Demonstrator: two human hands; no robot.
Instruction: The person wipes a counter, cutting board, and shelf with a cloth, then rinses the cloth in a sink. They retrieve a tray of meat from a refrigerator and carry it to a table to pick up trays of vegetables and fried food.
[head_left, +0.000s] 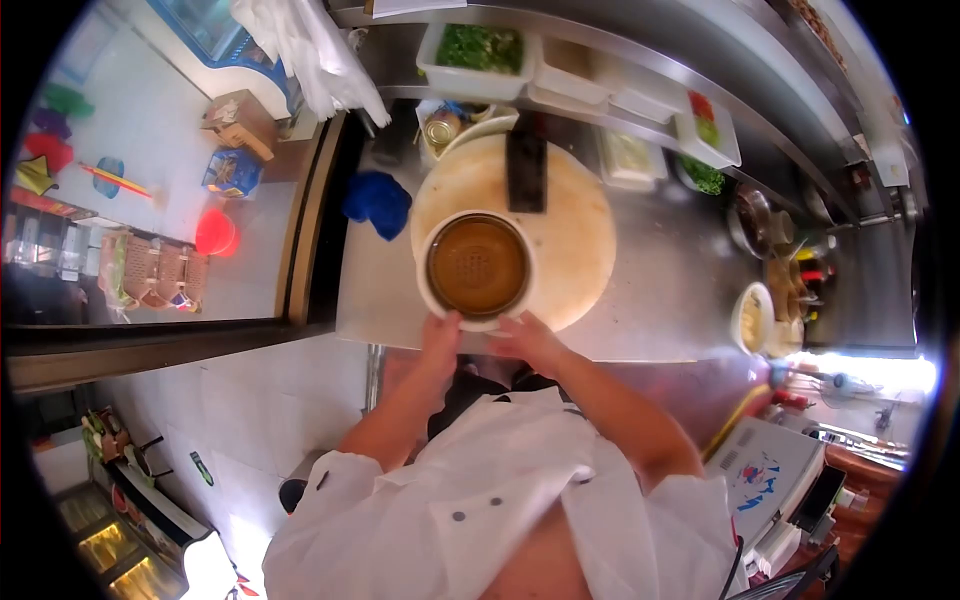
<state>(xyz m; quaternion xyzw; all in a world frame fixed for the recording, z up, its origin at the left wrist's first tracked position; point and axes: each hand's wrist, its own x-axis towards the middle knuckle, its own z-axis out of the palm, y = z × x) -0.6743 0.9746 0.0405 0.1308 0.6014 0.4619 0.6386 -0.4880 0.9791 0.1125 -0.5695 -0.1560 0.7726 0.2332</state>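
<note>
The left hand and right hand are holding a white-rimmed bowl by its near edge, fingers partly curled. A cleaver is lying on the round chopping board.

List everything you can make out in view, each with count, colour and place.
Bowl: 1, white rim, brown inside, overlapping the round board.
Round board: 1, pale tan, on the counter.
Counter: 1, steel grey, beyond the hands.
Broad blade: 1, dark, far side of the board.
Cloth or bag: 1, blue, left of the board.
Tubs: at least 4, whitish, along the shelf.
Small bowl: 1, white, toward the right.
Cardboard box: 1, brown, upper left.
Bucket: 1, red, below the box.
Much else: too small or blurred to list.
Jacket: 1, white, on the person.
Left hand: 1, bare, bowl's near rim.
Right hand: 1, bare, bowl's near rim.
</note>
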